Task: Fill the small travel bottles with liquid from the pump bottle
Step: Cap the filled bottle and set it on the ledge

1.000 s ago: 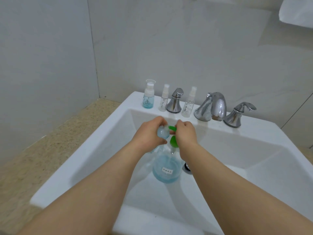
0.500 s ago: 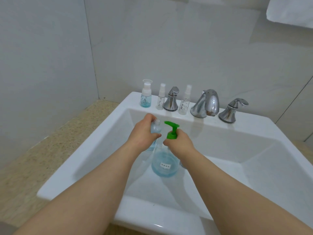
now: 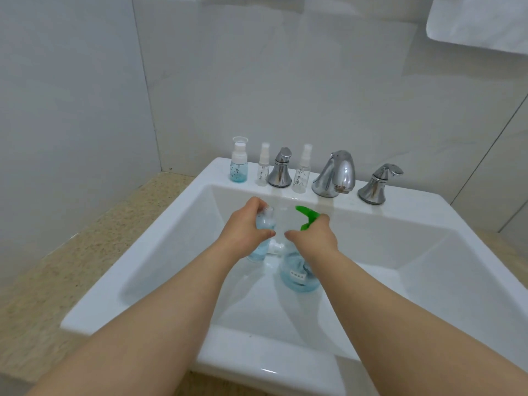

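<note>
A clear pump bottle (image 3: 298, 277) holding blue liquid stands in the white sink basin (image 3: 400, 252), its green pump head (image 3: 307, 214) pointing left. My right hand (image 3: 313, 238) grips its neck just below the pump head. My left hand (image 3: 245, 228) grips a small travel bottle (image 3: 265, 224) of blue liquid, its open top up and just left of the green nozzle. A small white cap (image 3: 275, 247) lies in the basin between my hands.
On the sink's back rim stand a small bottle with blue liquid (image 3: 238, 164) and two clear spray bottles (image 3: 263, 167) (image 3: 303, 170), among the chrome tap handles (image 3: 281, 168) (image 3: 377, 185) and spout (image 3: 334, 174). A speckled counter (image 3: 71, 252) lies left; a white towel (image 3: 480, 21) hangs upper right.
My right hand has slid from the top of the green pump head down to the bottle's neck. The travel bottle in my left hand has drawn a little left of the nozzle.
</note>
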The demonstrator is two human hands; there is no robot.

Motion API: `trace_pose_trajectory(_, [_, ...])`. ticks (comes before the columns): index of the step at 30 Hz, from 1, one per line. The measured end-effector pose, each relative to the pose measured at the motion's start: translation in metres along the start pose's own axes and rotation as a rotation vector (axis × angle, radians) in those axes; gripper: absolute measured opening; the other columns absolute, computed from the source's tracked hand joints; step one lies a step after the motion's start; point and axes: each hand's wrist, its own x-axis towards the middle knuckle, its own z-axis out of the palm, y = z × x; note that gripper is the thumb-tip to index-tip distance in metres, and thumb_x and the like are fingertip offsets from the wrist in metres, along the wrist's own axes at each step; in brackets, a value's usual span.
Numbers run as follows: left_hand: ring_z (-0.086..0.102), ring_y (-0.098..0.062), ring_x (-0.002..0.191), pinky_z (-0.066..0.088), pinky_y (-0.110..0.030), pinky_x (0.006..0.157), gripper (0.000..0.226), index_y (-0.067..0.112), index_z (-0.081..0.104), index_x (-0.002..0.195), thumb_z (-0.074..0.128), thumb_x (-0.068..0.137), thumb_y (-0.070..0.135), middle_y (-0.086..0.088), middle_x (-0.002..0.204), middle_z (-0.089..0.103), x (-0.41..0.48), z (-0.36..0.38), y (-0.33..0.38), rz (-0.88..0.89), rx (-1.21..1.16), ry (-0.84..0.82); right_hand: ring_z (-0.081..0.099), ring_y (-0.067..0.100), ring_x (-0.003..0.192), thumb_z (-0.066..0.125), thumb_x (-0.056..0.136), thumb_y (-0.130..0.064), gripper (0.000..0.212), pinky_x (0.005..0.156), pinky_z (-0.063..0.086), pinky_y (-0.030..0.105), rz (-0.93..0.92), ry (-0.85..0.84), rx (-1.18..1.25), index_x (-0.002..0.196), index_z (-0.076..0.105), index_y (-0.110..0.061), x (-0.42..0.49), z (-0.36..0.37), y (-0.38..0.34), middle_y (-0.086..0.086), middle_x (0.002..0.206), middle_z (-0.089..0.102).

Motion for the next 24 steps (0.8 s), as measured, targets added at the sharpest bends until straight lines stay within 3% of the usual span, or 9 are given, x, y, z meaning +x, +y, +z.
trace_pose_trajectory(3, [0.049,-0.017,0.097,0.04,-0.027,0.085,0.04,0.013,0.046,0.112,0.068,0.079,0.012,0.004,0.107,0.048,-0.001,-0.002,-0.001,-0.005,-0.013,0.026,0.034,0.032,0.131,0.063,0.082,-0.027,0.072,0.105,0.033,0.044,-0.061,0.165,-0.005,0.141,0.024,-0.012,-0.014,-0.007,-0.01,0.01,0.141,0.039])
trace_pose_trajectory(7, [0.051,-0.021,0.104,0.042,-0.03,0.089,0.04,0.013,0.046,0.113,0.068,0.079,0.011,-0.001,0.117,0.052,-0.005,-0.008,-0.004,-0.046,-0.034,0.064,0.039,0.027,0.121,0.052,0.083,-0.013,0.039,0.096,0.032,0.034,-0.333,0.439,-0.021,0.123,0.048,-0.014,-0.037,-0.01,-0.023,0.006,0.13,0.046])
trace_pose_trajectory(11, [0.052,-0.026,0.11,0.043,-0.037,0.094,0.041,0.013,0.045,0.114,0.068,0.079,0.011,-0.006,0.125,0.052,-0.005,-0.021,-0.011,-0.101,-0.043,0.113,0.05,0.028,0.106,0.045,0.085,-0.004,0.022,0.087,0.04,0.034,-0.425,0.255,-0.003,0.1,0.06,-0.006,-0.05,0.007,-0.034,0.012,0.109,0.059])
trace_pose_trajectory(15, [0.051,-0.026,0.11,0.043,-0.037,0.093,0.041,0.013,0.045,0.113,0.068,0.079,0.012,-0.006,0.125,0.053,-0.003,-0.033,-0.02,-0.109,-0.015,0.123,0.054,0.028,0.11,0.04,0.088,-0.001,0.029,0.078,0.037,0.027,-0.26,0.014,-0.062,0.111,0.057,-0.005,-0.045,0.027,-0.031,0.013,0.12,0.059])
trace_pose_trajectory(20, [0.05,-0.027,0.112,0.041,-0.037,0.095,0.04,0.01,0.046,0.111,0.068,0.078,0.008,-0.007,0.123,0.053,0.006,-0.037,-0.041,-0.112,-0.036,0.12,0.048,0.032,0.123,0.04,0.093,-0.003,0.035,0.093,0.041,0.029,-0.159,-0.177,-0.312,0.127,0.045,-0.001,-0.024,0.049,-0.025,0.018,0.134,0.047])
trace_pose_trajectory(24, [0.052,-0.029,0.106,0.044,-0.037,0.092,0.04,0.013,0.045,0.112,0.067,0.079,0.01,-0.01,0.118,0.053,0.017,-0.032,-0.052,-0.151,-0.06,0.104,0.043,0.035,0.127,0.04,0.092,-0.002,0.035,0.102,0.036,0.033,-0.129,-0.169,-0.427,0.126,0.042,0.003,-0.002,0.069,-0.025,0.022,0.135,0.045])
